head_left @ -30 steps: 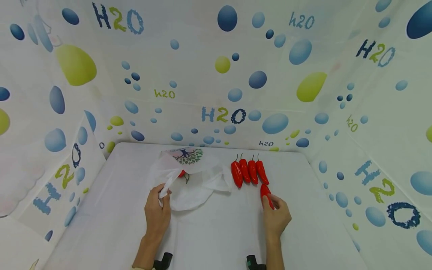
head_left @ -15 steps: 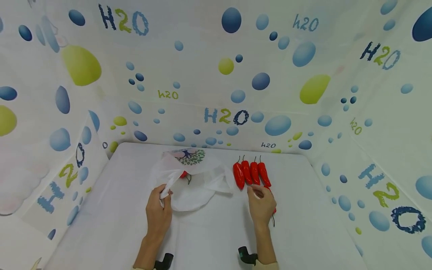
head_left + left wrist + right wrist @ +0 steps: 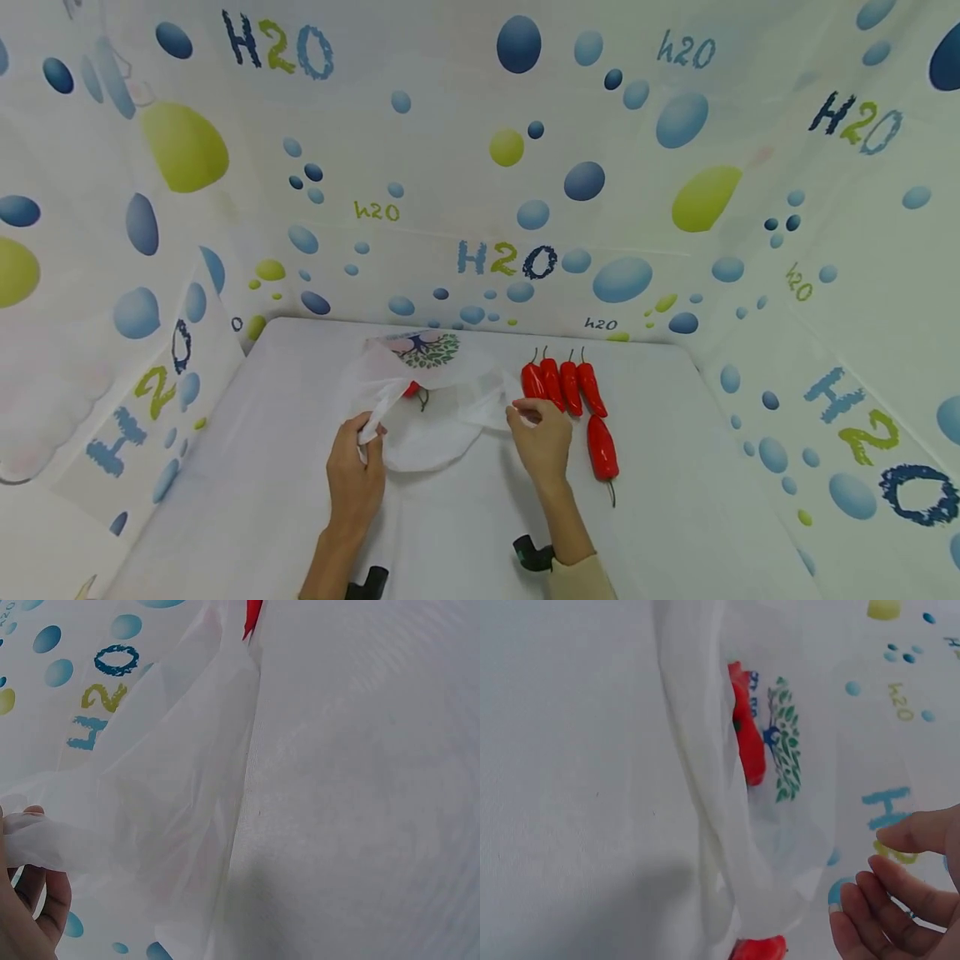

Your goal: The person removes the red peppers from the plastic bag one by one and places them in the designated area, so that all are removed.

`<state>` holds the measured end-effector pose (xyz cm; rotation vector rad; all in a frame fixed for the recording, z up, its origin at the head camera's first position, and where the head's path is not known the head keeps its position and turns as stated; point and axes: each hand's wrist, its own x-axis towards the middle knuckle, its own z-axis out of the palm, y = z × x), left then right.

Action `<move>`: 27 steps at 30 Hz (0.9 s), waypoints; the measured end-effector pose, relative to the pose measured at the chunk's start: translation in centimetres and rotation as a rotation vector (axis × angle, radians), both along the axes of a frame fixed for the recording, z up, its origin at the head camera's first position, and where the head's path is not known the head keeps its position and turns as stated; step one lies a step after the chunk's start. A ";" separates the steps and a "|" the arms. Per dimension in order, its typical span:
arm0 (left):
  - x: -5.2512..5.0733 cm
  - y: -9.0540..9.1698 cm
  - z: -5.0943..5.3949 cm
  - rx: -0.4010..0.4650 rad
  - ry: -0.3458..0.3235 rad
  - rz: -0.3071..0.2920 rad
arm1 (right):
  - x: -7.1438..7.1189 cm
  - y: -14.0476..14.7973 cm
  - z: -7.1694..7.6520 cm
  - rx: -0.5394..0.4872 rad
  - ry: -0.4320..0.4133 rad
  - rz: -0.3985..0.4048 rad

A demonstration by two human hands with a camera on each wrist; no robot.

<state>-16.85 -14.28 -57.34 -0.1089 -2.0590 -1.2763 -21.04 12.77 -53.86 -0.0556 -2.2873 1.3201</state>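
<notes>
A white plastic bag (image 3: pixel 431 446) with a tree print lies on the table, its mouth toward me. My left hand (image 3: pixel 356 475) pinches the bag's left edge, bunched between thumb and fingers. Inside the bag red peppers (image 3: pixel 748 739) show; in the head view only one red end and green stems peek out. My right hand (image 3: pixel 542 442) is by the bag's right edge, fingers loosely bent; in the right wrist view thumb and fingertips stand apart with nothing between them. Just beyond it, several red chili peppers (image 3: pixel 571 390) lie in a row, the leftmost partly hidden by the hand.
One more red chili pepper (image 3: pixel 602 448) lies nearer to me, right of my right hand, its stem pointing my way. The white table (image 3: pixel 465 542) is enclosed by a printed curtain (image 3: pixel 420 150) at the back and sides.
My right hand has let go of the nearer chili pepper and moved left to the bag's right edge. That pepper stays on the table. My left hand still holds the bag.
</notes>
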 end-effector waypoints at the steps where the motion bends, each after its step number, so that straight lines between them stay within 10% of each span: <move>1: 0.0 0.0 0.0 -0.001 0.002 0.002 | -0.2 -0.4 -0.1 0.010 -0.010 0.020; 27: -0.2 -0.1 -0.3 -0.020 0.059 0.024 | -6.5 -8.1 -1.8 0.344 -0.212 0.323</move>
